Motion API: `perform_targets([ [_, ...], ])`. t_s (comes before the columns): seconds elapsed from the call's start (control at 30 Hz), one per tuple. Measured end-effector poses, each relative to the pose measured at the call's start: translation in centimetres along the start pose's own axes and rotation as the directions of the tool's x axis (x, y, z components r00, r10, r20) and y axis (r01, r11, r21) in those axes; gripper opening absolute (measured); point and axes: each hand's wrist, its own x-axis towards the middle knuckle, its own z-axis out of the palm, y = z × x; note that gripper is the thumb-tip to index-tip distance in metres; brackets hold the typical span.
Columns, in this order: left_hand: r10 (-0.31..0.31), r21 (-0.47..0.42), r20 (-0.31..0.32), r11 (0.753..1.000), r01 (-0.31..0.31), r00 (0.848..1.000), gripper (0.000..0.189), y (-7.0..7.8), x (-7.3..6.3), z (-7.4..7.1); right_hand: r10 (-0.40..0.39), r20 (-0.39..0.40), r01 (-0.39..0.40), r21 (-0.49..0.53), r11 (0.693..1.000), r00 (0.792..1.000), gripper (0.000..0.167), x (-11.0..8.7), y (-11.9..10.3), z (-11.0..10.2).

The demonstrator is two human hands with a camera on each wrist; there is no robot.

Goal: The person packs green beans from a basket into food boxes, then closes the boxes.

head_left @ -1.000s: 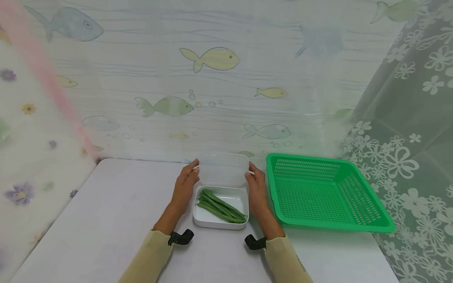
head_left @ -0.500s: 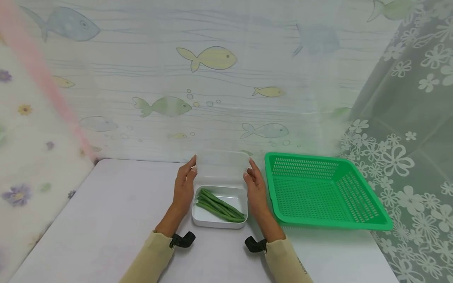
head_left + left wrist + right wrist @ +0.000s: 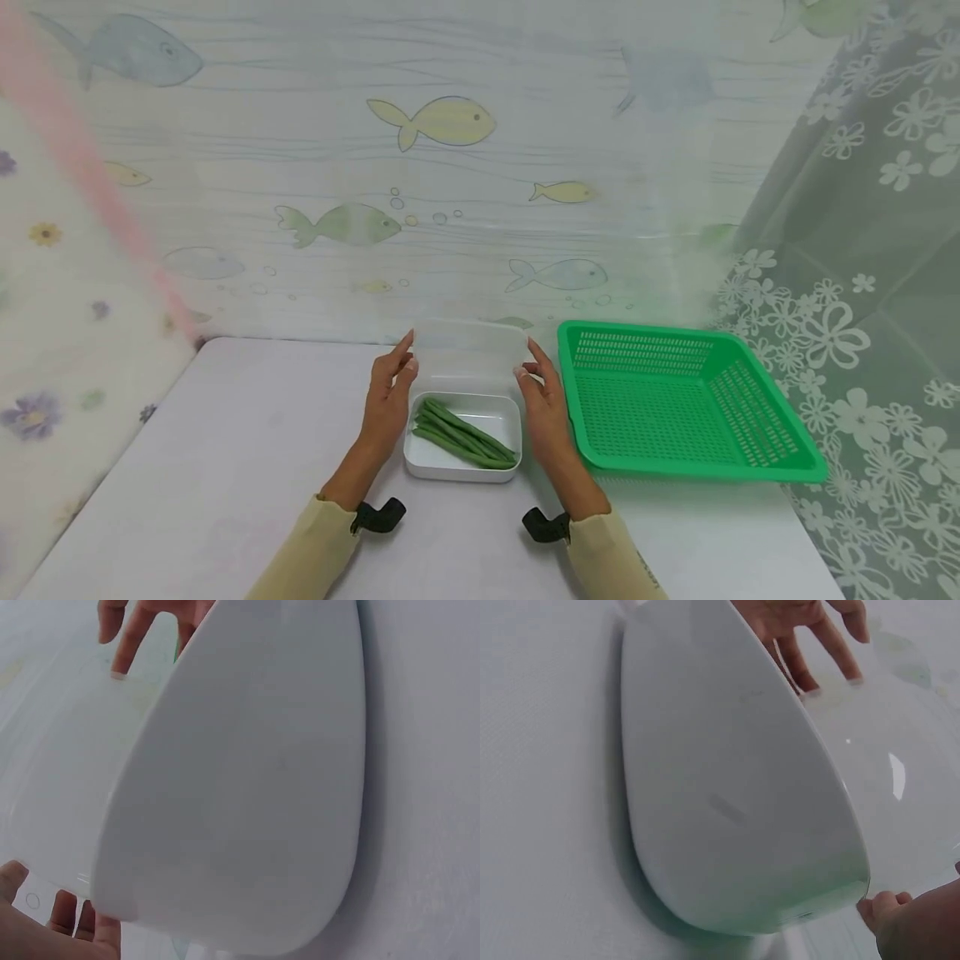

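A white rectangular food container (image 3: 462, 475) stands on the table with several green beans (image 3: 463, 435) lying inside it. Just behind it, a translucent lid (image 3: 468, 354) is tilted up. My left hand (image 3: 386, 400) holds the lid at its left edge, thumb toward me. At the opposite edge my right hand (image 3: 546, 408) holds it the same way, its index finger stretched upward. In both wrist views the container wall (image 3: 240, 780) fills the middle, and the lid (image 3: 900, 780) shows beyond it. The container hides part of each hand there.
A green perforated plastic basket (image 3: 645, 417) stands to the right, close to my right hand. The white table (image 3: 247, 442) runs back to a fish-patterned curtain (image 3: 450, 200). A sheer flowered curtain (image 3: 862, 367) hangs at the right.
The lid and both hands have risen slightly, and my fingers have straightened a little along its edges. The container and beans keep their place; the head view has shifted slightly.
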Motion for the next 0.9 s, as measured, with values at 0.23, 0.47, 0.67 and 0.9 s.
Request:
perform_targets([
  [0.23,0.003,0.006,0.014,1.0,-0.003,1.0,0.051,-0.1,-0.3,0.0,0.011,0.035,-0.011,-0.007,1.0,0.999,0.056,-0.2,0.3,-0.2],
  [0.47,0.078,0.023,0.055,0.997,-0.08,0.995,0.052,-0.8,-1.3,-0.8,-0.046,0.07,0.035,0.15,0.988,0.997,0.049,-0.7,0.9,-0.5],
  [0.67,0.104,-0.041,0.076,0.994,-0.101,0.992,0.051,-1.0,-2.2,-1.0,-0.067,0.018,0.062,0.204,0.977,0.998,0.044,-1.3,1.6,0.0],
  [0.9,0.029,-0.046,-0.014,0.999,-0.03,0.999,0.035,-0.8,-2.9,-0.7,-0.126,0.011,0.125,0.071,0.99,0.992,0.039,-2.2,1.8,0.4],
])
